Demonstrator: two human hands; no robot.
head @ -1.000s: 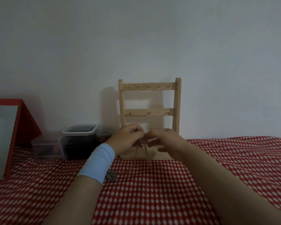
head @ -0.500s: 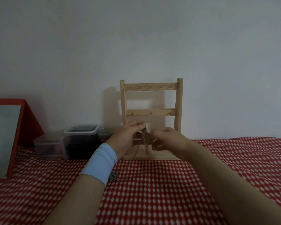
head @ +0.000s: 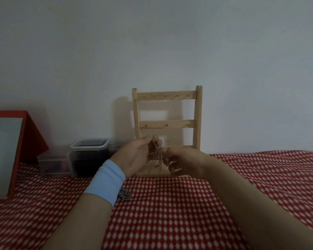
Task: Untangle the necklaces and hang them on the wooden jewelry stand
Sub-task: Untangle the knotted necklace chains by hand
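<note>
A wooden jewelry stand (head: pixel 198 123) with two rows of small hooks stands against the wall, nothing hanging on them. In front of its lower part my left hand (head: pixel 134 156) pinches the top of a tangled chain necklace (head: pixel 157 152) between thumb and fingertips. My right hand (head: pixel 182 163) grips the same tangle lower down, fingers curled round it. Loose ends of the chain dangle between the two hands. Another small heap of chain (head: pixel 124 194) lies on the cloth beside my left wrist, partly hidden by the blue wristband.
A red-and-white patterned cloth (head: pixel 170 213) covers the table. Lidded plastic boxes (head: pixel 89 156) sit at the back left by the wall. A red-framed mirror (head: pixel 5 150) leans at the far left edge.
Both hands have risen a little with the necklace. The left hand now holds the chain higher, and the right hand has slid lower on it, pulling the strands apart.
</note>
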